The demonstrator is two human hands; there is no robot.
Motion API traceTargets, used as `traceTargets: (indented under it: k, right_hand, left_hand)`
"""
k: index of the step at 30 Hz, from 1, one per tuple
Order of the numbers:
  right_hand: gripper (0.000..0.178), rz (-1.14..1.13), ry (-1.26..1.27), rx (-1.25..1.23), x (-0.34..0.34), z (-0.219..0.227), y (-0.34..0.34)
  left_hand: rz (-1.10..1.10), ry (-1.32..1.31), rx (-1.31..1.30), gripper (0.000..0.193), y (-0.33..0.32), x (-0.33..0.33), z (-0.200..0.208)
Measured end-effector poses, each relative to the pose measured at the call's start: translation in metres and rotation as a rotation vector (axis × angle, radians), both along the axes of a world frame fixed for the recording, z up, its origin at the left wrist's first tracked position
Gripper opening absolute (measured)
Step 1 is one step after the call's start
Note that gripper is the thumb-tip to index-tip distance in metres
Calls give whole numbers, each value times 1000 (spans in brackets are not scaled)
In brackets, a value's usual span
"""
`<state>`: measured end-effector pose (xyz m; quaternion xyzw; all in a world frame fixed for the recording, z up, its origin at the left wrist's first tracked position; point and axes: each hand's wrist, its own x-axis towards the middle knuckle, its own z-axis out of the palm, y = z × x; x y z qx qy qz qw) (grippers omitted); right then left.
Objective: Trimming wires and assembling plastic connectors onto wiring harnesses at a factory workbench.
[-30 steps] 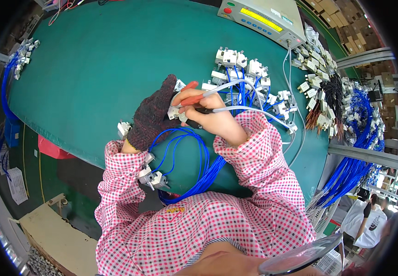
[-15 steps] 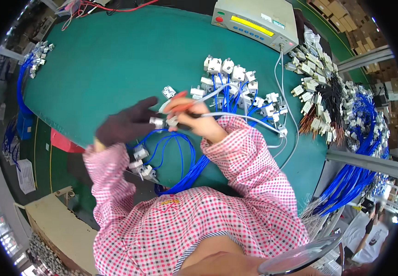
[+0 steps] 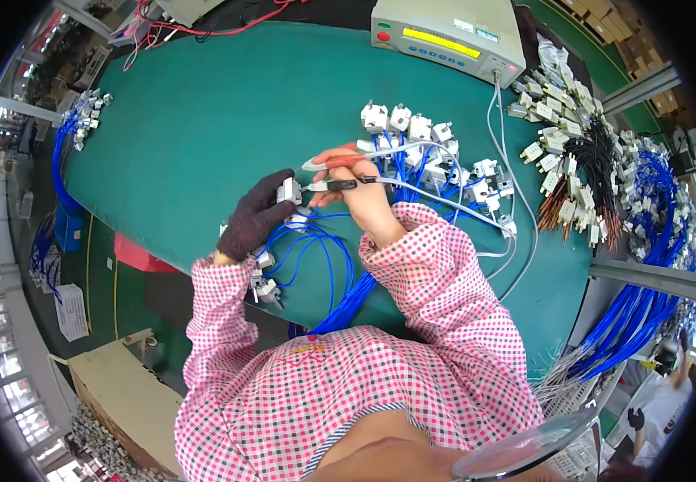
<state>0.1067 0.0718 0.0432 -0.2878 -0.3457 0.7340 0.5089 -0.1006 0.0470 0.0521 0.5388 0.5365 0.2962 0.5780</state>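
Note:
My left hand (image 3: 253, 215), in a dark knit glove, pinches a small white plug-like block (image 3: 288, 190) between thumb and fingers. Close on its right is my bare right hand (image 3: 362, 191), closed around two test probes with grey leads. The red probe (image 3: 345, 161) lies above the black probe (image 3: 337, 185), whose pale tip is at or very near the block; contact is unclear. Just below, another white block (image 3: 300, 218) is partly hidden by the glove. Blue cables (image 3: 346, 309) loop under my hands, and several white blocks (image 3: 263, 287) lie by my left sleeve.
A bench tester (image 3: 444, 48) with a yellow display stands at the back of the green table (image 3: 227, 104). White blocks on blue wires (image 3: 420, 128) cluster right of my hands. Connectors with black and brown wires (image 3: 561, 153) crowd the right edge. Another blue-wired bundle (image 3: 67, 153) hangs far left.
My left hand has moved right and up, its fingers closing on a block. The lone block beyond my hands no longer shows there. The probes in my right hand have spread and point left.

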Motion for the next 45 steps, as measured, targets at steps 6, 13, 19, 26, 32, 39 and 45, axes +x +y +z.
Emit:
traceTargets:
  k: [6,13,19,26,32,39,45]
  right_hand:
    - [18,5,9,21,-21,3,-3]
    - [24,83,-84,82,-20,1,-5]
    - [16,37,-76,143,-24,2,-8]
    - [17,155,-56,86,-20,1,-3]
    - [18,226,-26,132,20,27,35]
    - [19,-18,-1437,1026,22,-1,89]
    - [18,-566,-1369,879,100,-8,111]
  left_hand:
    - [155,-551,-50,65,-12,-8,-15]
    - [114,-576,-15,64,-14,-12,-20]
    - [129,-634,-70,60,-15,-8,-13]
    - [106,-543,-81,60,-15,-3,-8]
    - [-274,-275,122,49,24,-6,39]
    - [-728,839,1166,19,35,63,-3]
    - [-702,1150,663,13,17,-41,8]
